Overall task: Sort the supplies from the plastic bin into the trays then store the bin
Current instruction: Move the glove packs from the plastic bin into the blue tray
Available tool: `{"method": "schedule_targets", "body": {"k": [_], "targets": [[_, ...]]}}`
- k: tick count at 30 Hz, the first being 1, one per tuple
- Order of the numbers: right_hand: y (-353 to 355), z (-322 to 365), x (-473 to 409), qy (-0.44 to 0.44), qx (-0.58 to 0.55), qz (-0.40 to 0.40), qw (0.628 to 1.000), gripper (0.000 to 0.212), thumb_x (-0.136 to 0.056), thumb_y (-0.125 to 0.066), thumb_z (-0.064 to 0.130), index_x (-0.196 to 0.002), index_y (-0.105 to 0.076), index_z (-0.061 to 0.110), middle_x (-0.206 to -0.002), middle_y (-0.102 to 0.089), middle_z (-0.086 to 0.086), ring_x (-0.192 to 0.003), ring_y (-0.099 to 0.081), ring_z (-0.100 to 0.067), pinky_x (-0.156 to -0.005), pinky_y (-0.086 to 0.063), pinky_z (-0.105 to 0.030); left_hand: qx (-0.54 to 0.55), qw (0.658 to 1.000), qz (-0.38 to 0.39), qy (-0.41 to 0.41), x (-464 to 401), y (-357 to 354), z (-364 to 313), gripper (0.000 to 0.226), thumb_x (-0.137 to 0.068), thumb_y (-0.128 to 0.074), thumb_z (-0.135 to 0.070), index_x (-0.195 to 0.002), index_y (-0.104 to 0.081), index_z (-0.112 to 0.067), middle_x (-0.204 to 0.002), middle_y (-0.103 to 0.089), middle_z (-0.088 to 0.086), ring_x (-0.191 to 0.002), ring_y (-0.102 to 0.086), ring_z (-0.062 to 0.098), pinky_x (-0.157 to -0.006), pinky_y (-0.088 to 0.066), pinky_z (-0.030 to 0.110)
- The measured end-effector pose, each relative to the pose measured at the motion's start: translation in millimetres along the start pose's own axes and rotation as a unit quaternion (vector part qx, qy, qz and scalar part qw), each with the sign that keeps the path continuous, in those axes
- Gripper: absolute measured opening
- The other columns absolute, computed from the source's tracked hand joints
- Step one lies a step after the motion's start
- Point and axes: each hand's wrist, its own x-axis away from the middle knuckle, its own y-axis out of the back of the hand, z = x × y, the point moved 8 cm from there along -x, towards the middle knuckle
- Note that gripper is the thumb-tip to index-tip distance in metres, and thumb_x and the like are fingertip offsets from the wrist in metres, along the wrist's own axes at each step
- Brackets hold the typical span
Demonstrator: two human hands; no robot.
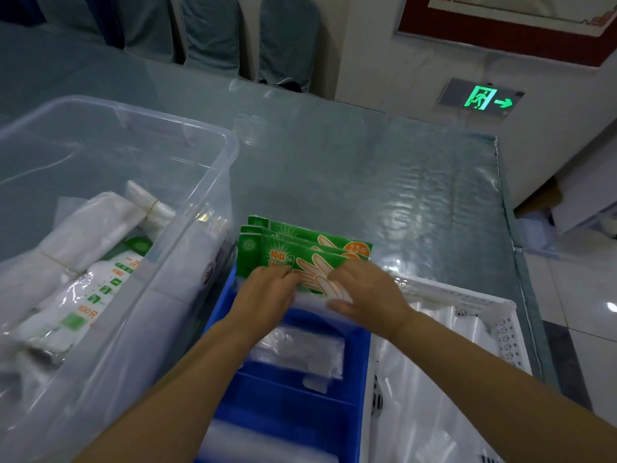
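Green glove packets (302, 243) stand at the far end of the blue tray (290, 392), beside the plastic bin (213, 138), and we hold them with the fingers of the left hand (267, 294) and right hand (365, 292) curled on them; letting go unevenly could tip them forward.

Bare forearms reaching forward, left hand (267, 289), right hand (365, 290) beside it, both gripping green packets (300, 240)

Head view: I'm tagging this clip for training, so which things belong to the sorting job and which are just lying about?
Job: clear plastic bin, bagged supplies in it, green glove packs, blue tray, white tray, left hand, right hand.
Lying about: exit sign, covered chairs, framed picture.
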Motion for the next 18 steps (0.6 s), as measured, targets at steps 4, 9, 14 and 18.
{"method": "schedule_targets", "body": {"k": [4,9,14,18], "targets": [[-36,17,17,0.031,0.039,0.138,0.989,0.058,-0.062,-0.081,0.028,-0.114,-0.058,0.016,-0.113,-0.066,-0.004,-0.092,-0.065,-0.021,-0.073,-0.056,-0.034,-0.001,0.999,-0.038,-0.030,21,12,-10,0.022,-0.061,-0.082,-0.017,-0.075,-0.065,-0.014,-0.072,-0.064,0.002,-0.063,-0.059,0.020,-0.058,-0.045,0.029],[-32,13,17,0.007,0.012,0.099,0.995,0.035,-0.059,-0.085,0.015,-0.087,-0.064,0.017,-0.076,-0.071,-0.003,-0.052,-0.064,-0.018,-0.038,-0.047,-0.026,-0.083,0.995,0.011,-0.046,35,-6,-2,0.030,-0.052,-0.085,-0.012,-0.075,-0.064,-0.013,-0.079,-0.063,0.005,-0.072,-0.059,0.023,-0.063,-0.048,0.034],[-34,8,9,0.014,0.104,0.075,0.992,0.036,-0.047,-0.092,0.023,-0.074,-0.069,0.017,-0.066,-0.070,0.000,-0.051,-0.064,-0.016,-0.042,-0.049,-0.024,-0.089,0.995,-0.017,-0.038,16,2,5,0.028,-0.053,-0.083,-0.002,-0.077,-0.069,-0.010,-0.086,-0.066,0.008,-0.080,-0.062,0.025,-0.068,-0.051,0.036],[-43,6,7,0.019,0.160,0.108,0.981,0.038,-0.044,-0.093,0.020,-0.076,-0.073,0.015,-0.068,-0.070,-0.001,-0.057,-0.065,-0.018,-0.048,-0.053,-0.028,-0.079,0.994,0.073,-0.008,11,-8,7,0.035,-0.058,-0.080,0.003,-0.087,-0.067,-0.011,-0.080,-0.068,0.004,-0.065,-0.064,0.022,-0.056,-0.049,0.029]]}}
